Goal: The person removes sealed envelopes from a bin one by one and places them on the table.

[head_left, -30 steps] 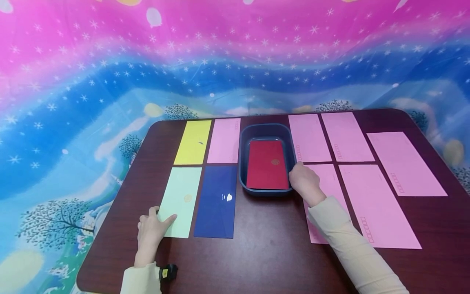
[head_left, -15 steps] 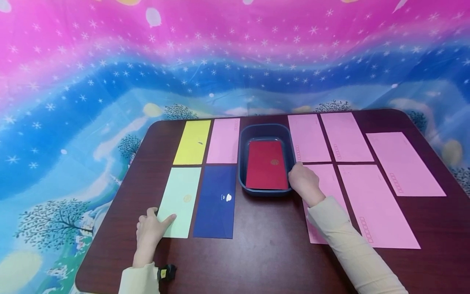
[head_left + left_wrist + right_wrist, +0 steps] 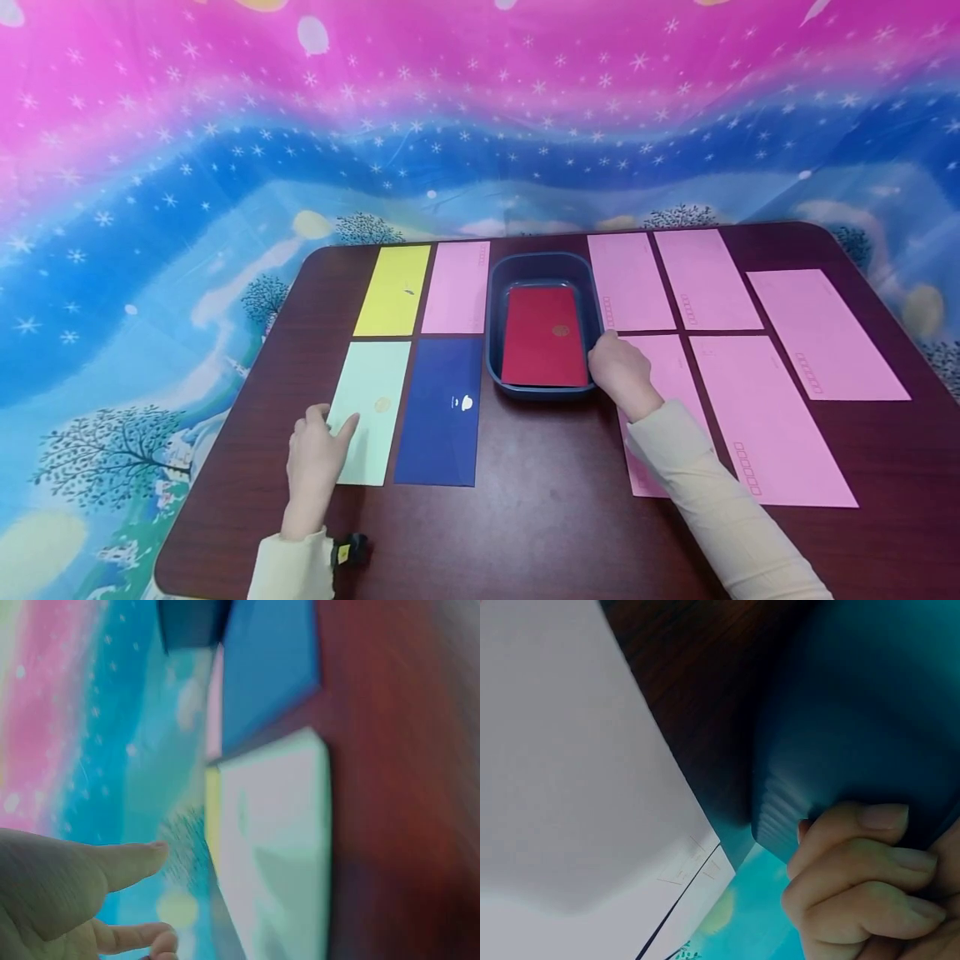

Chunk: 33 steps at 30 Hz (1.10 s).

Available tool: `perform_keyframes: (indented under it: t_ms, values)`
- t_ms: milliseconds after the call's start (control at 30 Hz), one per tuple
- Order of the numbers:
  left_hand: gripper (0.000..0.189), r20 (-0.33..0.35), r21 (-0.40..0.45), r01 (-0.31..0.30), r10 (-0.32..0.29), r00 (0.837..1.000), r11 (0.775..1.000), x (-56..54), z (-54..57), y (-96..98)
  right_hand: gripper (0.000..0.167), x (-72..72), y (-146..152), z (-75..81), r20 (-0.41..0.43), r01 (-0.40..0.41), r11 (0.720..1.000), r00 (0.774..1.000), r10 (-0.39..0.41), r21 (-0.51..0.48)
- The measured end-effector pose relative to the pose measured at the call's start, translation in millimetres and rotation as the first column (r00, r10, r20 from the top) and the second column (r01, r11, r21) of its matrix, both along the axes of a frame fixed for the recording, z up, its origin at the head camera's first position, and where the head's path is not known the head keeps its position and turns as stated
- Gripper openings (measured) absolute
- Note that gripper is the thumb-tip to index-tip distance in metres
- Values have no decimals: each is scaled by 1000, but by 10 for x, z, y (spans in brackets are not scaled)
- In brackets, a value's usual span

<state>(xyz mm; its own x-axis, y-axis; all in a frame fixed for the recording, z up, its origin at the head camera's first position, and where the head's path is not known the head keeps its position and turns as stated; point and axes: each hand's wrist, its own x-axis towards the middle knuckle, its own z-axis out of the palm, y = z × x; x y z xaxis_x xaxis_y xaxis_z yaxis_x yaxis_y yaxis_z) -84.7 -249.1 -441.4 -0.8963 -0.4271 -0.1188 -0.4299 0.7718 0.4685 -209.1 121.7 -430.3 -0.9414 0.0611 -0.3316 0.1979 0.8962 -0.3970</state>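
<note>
My left hand hovers at the left edge of a mint-green envelope, thumb and fingers spread. The left wrist view shows that envelope apart from the thumb, with nothing held. With curled fingers, my right hand grips the right rim of a dark blue plastic bin; the right wrist view shows its fingers bent against the bin's wall. Inside the bin lies a red envelope with a round gold mark. A dark blue envelope lies beside the mint-green one.
Behind these lie a yellow envelope and a pink envelope. Several more pink envelopes cover the right side of the brown table; my right forearm crosses one. A patterned cloth hangs behind the table.
My left hand has lifted slightly off the mint-green envelope and shifted a little right and away from me. The right hand and the bin hold their place.
</note>
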Motion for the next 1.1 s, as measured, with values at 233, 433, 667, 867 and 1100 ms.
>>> perform_keyframes:
  t_ms: [233, 433, 667, 867, 1100]
  values:
    - [37, -228, -50, 73, -83, 970, 996, -239, 111, 468, 37, -8, -7, -1, 12, 1, 1000, 1000, -1, -8]
    - [16, -380, -57, 165, -174, 909, 985, -435, 156, 921, 37, -7, -9, -3, 27, 7, 1000, 1000, -7, -12]
    - [16, -391, -25, 252, -241, 888, 967, -587, 156, 1379, 39, 2, -1, 11, 34, 2, 1000, 999, -2, -13]
    - [17, -369, -37, 307, -299, 880, 951, -670, 150, 1656, 39, 11, 6, 13, 32, -2, 1000, 999, 3, -16]
    - [24, -269, -133, 348, -371, 889, 928, -771, 180, 1838, 37, 26, 2, 2, 11, -1, 1000, 1000, 2, -19]
